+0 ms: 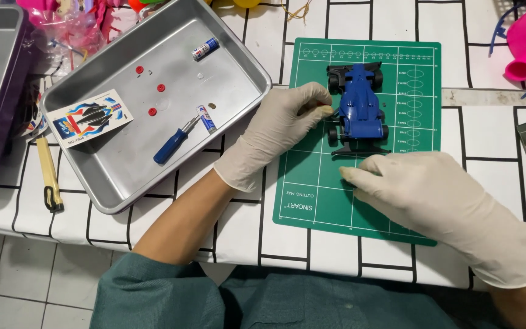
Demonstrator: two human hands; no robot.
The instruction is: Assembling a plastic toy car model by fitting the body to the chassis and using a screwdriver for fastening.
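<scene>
Both our hands are gloved, on the green mat (312,195). Our left hand (281,125) has fingers curled, tips touching the blue toy car (359,106) at its left side; can't tell if it's really gripping. Our right hand (421,195) lies loose just below the car's front wing, holding nothing. Car sits mid-mat, upper half. Metal tray (123,176) to the left w/ screwdriver (175,143), 2 batteries, sticker sheet (89,117).

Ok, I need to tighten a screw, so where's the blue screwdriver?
The blue screwdriver lies inside the metal tray, left of the green cutting mat, beside a small battery and nearest the left hand.
</scene>
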